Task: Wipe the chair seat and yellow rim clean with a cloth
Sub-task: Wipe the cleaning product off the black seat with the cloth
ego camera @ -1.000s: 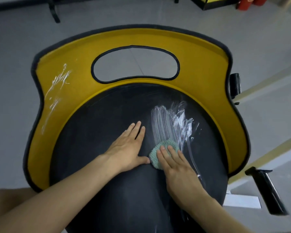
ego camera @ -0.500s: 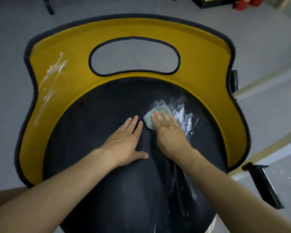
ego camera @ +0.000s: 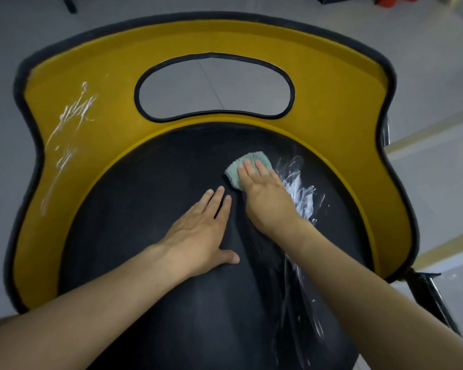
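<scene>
Two bare arms in my feed
I see the left hand (ego camera: 198, 236) and right hand (ego camera: 265, 201) uncovered, and both forearms (ego camera: 91, 303) bare to the frame's lower edge. The fingernails (ego camera: 210, 192) look short and plain; finer detail is too soft.

The right hand (ego camera: 267, 201) hides perhaps half the cloth (ego camera: 247, 163).

Open seat (ego camera: 134, 222) leftward — yellow rim (ego camera: 332, 102) (raised) hems it.
</scene>
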A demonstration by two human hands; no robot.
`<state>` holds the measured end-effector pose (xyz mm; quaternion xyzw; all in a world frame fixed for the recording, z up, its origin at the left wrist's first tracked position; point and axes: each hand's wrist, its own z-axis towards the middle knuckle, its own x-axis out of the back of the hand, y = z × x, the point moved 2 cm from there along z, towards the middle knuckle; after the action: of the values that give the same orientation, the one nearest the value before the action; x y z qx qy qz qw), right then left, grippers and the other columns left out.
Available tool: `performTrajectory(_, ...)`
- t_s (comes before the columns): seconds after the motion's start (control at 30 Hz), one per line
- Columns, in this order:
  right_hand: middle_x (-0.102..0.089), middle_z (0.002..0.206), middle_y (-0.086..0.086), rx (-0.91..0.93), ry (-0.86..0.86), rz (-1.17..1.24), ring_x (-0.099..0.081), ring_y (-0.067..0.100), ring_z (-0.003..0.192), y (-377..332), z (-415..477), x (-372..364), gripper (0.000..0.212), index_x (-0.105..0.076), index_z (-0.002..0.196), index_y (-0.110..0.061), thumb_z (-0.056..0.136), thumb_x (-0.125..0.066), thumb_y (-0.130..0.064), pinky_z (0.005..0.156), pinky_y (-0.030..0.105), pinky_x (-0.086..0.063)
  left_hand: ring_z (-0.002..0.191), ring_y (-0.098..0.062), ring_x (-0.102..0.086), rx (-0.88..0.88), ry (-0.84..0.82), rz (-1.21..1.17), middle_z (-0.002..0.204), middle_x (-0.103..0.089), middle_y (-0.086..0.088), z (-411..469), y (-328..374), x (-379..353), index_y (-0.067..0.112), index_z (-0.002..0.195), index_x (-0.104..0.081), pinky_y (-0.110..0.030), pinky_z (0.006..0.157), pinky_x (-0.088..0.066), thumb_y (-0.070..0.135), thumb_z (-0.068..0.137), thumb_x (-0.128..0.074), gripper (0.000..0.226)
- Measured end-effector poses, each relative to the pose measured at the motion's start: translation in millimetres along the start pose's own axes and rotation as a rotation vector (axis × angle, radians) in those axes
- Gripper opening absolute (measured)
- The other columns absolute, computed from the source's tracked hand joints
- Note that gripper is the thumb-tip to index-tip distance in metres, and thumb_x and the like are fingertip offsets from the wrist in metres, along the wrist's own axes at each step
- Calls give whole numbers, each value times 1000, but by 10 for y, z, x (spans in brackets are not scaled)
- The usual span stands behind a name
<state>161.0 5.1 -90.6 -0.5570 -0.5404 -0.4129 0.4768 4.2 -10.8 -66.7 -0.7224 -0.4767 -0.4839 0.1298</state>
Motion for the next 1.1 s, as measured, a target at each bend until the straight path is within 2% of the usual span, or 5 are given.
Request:
performTrajectory(0.3,-51,145,16,64,16,23,-48,35,134,-127,-1158,-333,62,-53,138,0,81,-34,-16,112,49,-34,149,-14,28,-21,52,-42,160,36,1,-5,-28,-23,18,156,22,-28,119,5,67,87,-60,118)
performTrajectory(0.5,-15,164,10,-19,37,19,-9,28,152,-11,29,-41,67,-15,156,-7,95,-44,-11,122,42,-8,148,-14,29,-1,18,-30,160,36,2,21,-14,-15,17,156,23,-29,120,6,65,87,-62,120)
performTrajectory(0.77,-51,145,14,56,60,61,-48,34,135,-120,-1374,-343,63,-54,138,-1,80,-33,-11,107,46,-30,149,-16,29,-12,20,-16,160,36,-1,46,-41,-31,15,156,23,-32,124,4,69,84,-62,123)
performTrajectory(1.03,-15,164,9,-12,64,69,-7,27,152,-37,-130,-55,69,-17,156,-8,93,-43,-6,124,42,-7,149,-15,28,-8,14,-5,161,34,0,53,-15,-6,16,157,20,-31,123,4,67,85,-63,122)
performTrajectory(1.1,-26,161,12,-7,78,54,-17,30,150,-38,-429,-115,69,-27,154,-5,88,-49,-7,122,45,-15,149,-15,27,-6,16,-14,161,34,0,55,-13,-1,15,157,20,-32,123,3,66,85,-64,122)
